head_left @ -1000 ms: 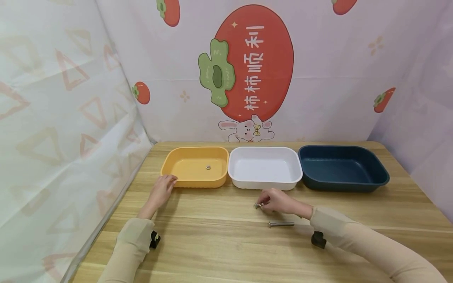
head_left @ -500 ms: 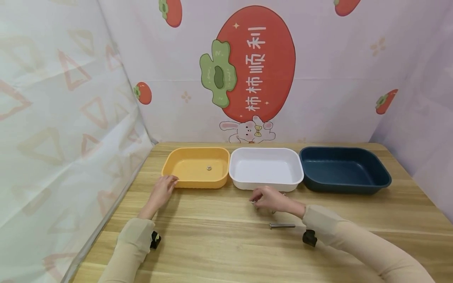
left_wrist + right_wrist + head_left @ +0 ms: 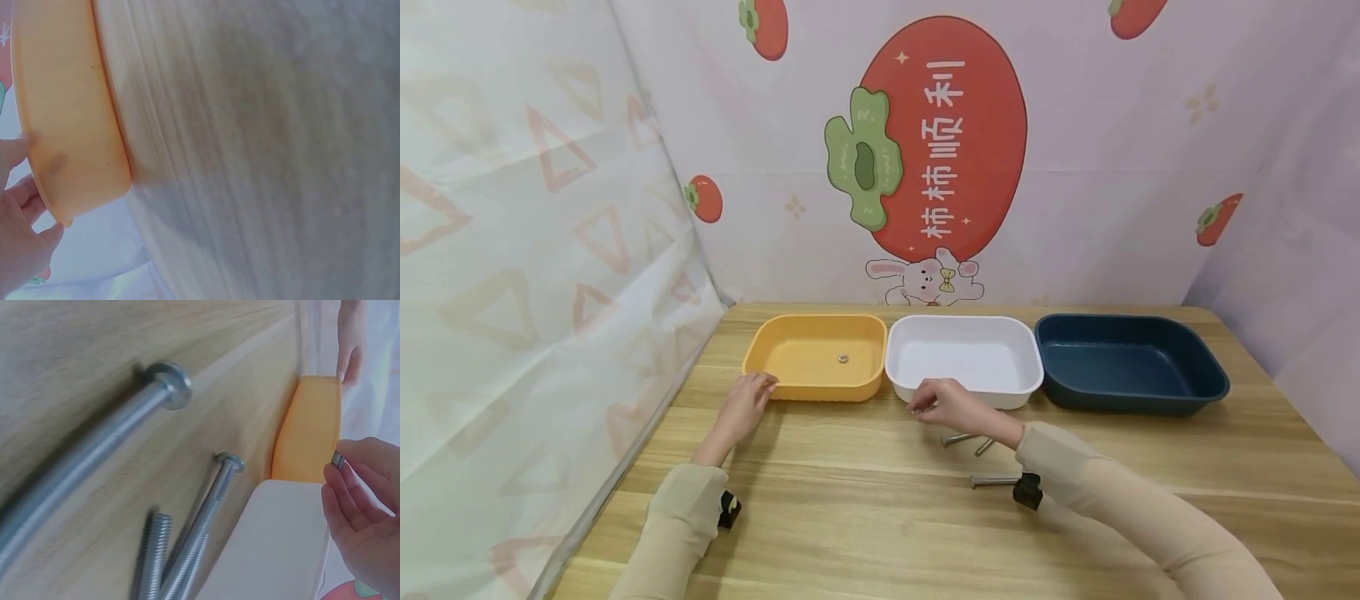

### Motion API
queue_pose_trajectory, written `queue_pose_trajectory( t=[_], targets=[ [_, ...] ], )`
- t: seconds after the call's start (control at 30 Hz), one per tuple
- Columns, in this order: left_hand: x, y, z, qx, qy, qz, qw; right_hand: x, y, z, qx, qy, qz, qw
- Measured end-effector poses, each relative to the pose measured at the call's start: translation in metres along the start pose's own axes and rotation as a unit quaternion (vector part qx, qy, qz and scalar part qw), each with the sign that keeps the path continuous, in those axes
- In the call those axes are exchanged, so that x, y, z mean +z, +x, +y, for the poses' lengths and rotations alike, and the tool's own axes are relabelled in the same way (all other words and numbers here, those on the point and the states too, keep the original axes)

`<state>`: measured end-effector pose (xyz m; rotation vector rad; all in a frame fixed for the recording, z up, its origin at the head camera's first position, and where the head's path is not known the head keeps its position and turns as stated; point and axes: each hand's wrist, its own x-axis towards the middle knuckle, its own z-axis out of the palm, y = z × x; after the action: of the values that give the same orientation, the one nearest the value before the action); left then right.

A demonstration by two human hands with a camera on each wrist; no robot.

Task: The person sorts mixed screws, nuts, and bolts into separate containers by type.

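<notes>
Right hand (image 3: 955,407) is raised over the surface (image 3: 820,517) at the white tray's (image 3: 1011,399) seven o'clock corner, forearm running off toward four; its grip pinches a metal nut (image 3: 337,459) between thumb and fingertips. Left hand (image 3: 747,404) is at the yellow tray's (image 3: 827,392) seven o'clock corner — grip fastened on the rim, forearm toward seven. Surface: wood-grain, three trays abreast, the navy tray (image 3: 1135,404) at the three o'clock end. A second nut (image 3: 843,358) lies inside the yellow tray. Three bolts (image 3: 994,480) — one apart, two close together — lie five to six o'clock from the right hand. Room: pale backdrop (image 3: 1075,208) at twelve, printed with a large red persimmon (image 3: 981,142).
</notes>
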<state>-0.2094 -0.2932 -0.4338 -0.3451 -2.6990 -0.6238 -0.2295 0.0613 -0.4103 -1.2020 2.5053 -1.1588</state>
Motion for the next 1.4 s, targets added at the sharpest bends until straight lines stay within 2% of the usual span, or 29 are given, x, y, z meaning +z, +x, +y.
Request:
queue_pose_trajectory(
  t=[0.27, 0.5, 0.9, 1.27, 1.4],
  targets=[
    [0.0, 0.0, 0.001, -0.003, -0.002, -0.005, 1.0, 0.003, 0.017, -0.006, 0.011, -0.004, 0.034, 0.999],
    [0.001, 0.0, -0.001, -0.001, -0.005, -0.004, 1.0, 0.008, 0.027, -0.005, -0.005, 0.004, 0.046, 0.999],
    [0.003, -0.001, -0.004, 0.012, -0.013, 0.011, 0.9998, 0.017, 0.049, -0.009, 0.044, 0.036, 0.067, 0.996],
    [0.004, -0.001, -0.004, 0.013, -0.01, 0.01, 0.9998, 0.027, 0.065, -0.011, 0.037, 0.053, 0.102, 0.993],
    [0.004, -0.001, -0.004, 0.015, -0.008, 0.016, 0.9997, 0.03, 0.07, -0.011, 0.056, 0.055, 0.106, 0.991]
  ],
)
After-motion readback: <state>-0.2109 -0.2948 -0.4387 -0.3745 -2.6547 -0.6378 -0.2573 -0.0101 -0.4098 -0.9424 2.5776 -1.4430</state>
